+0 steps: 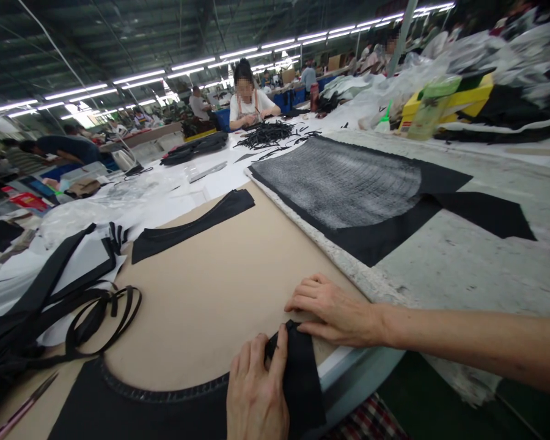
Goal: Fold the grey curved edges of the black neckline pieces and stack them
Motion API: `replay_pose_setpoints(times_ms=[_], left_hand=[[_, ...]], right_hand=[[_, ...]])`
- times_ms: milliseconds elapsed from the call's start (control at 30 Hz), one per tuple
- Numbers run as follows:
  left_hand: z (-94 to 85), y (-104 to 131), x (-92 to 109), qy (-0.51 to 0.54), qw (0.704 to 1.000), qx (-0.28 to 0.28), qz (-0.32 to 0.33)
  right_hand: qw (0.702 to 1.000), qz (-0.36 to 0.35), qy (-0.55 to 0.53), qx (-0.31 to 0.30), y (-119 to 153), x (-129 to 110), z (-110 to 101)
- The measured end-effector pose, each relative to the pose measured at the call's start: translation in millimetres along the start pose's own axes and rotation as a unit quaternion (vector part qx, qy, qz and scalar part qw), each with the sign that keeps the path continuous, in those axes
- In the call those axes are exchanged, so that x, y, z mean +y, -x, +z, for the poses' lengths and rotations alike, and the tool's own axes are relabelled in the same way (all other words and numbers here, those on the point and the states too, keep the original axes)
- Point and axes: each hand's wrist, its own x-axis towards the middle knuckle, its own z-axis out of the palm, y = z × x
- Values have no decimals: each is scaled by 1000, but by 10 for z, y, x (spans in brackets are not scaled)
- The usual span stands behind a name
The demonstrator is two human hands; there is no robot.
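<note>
A black fabric piece (165,410) with a curved, notched edge lies on a tan board (201,305) in front of me. My left hand (259,388) holds that edge down near its right end. Its fingers are bent over the fabric, and a bit of folded black edge shows between index and middle finger. At the piece's upper corner is my right hand (337,310), its thumb touching the fabric. The other right fingers rest on the bare board, apart from the thumb.
A narrow black piece (195,223) lies farther up the board. Black straps (103,318) and a pink-handled pointed tool (25,406) are at left. A white-marked black sheet (348,183) covers part of the grey table (476,269). Across the table, a person (252,101) handles black strips (266,134).
</note>
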Motion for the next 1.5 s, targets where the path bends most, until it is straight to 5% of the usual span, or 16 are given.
replay_pose_setpoints(times_ms=[1200, 1400, 1500], left_hand=[[-90, -211, 36, 32, 995, -99, 16], [-151, -92, -232, 132, 989, -27, -56], [-132, 24, -294, 117, 993, -8, -10]], right_hand=[[999, 33, 34, 9, 37, -50, 53], [999, 30, 3, 10, 20, -31, 36], [999, 30, -29, 6, 12, -55, 4]])
